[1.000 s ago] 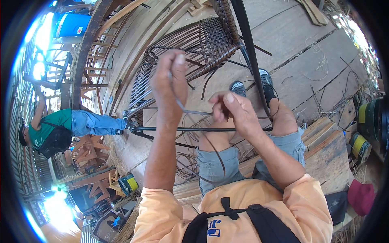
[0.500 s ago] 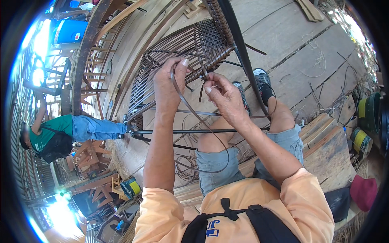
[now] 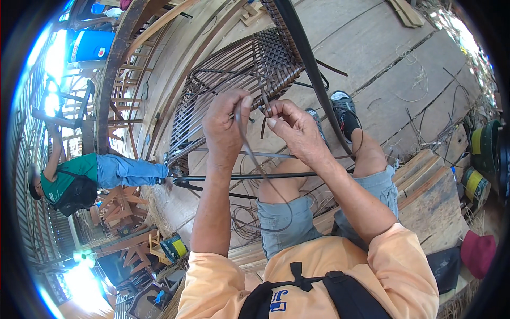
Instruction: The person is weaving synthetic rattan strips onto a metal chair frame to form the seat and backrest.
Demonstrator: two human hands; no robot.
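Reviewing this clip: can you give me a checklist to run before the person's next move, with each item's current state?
1. Left hand grips the dark strip: ok, pinched between thumb and fingers.
2. Right hand at the edge of the seat: ok, thumb and fingers on a strand there.
3. Seat woven closely throughout: not ok, open gaps across its left part.
4. Hanging loop clear of the left shorts leg: cannot tell, it passes over it in view.
5. Co-worker's feet clear of the black tube: cannot tell, they appear close.
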